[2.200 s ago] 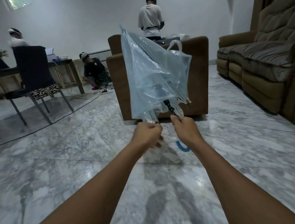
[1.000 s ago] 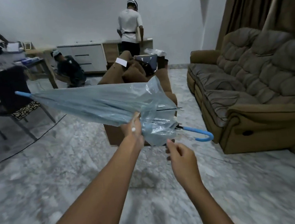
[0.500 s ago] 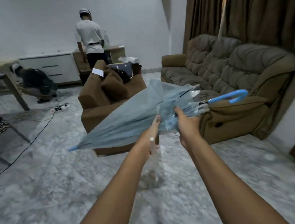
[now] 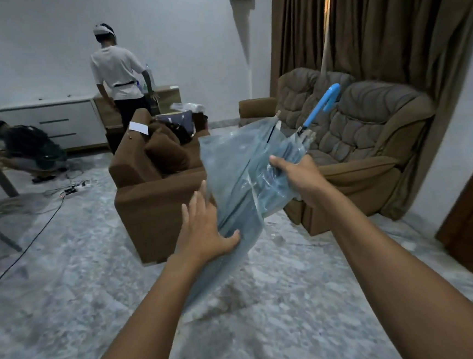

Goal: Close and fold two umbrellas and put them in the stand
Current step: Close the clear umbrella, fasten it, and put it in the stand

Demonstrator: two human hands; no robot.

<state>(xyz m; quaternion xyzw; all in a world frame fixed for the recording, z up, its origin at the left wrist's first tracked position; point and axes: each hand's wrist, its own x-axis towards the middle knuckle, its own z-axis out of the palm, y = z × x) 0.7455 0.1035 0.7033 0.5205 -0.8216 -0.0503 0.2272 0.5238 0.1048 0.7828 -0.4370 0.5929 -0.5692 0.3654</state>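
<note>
A closed, clear light-blue umbrella (image 4: pixel 244 184) hangs slanted in front of me, its blue hooked handle (image 4: pixel 324 103) up at the right and its tip down towards me, hidden behind my left forearm. My right hand (image 4: pixel 298 178) grips the bunched canopy just below the handle end. My left hand (image 4: pixel 205 228) lies against the loose plastic lower down, fingers spread and thumb hooked around the fold. No second umbrella and no stand are in view.
A brown armchair (image 4: pixel 150 192) with bags on it stands just behind the umbrella. A padded brown sofa (image 4: pixel 369 139) runs along the curtained right wall. Cables and a power strip (image 4: pixel 73 189) lie on the marble floor at left. One person stands at the sideboard (image 4: pixel 53 123), another crouches beside it.
The umbrella has swung from nearly level to steep, handle rising and tip dropping towards me. My left hand slid down the canopy; my right hand kept its grip near the handle.
</note>
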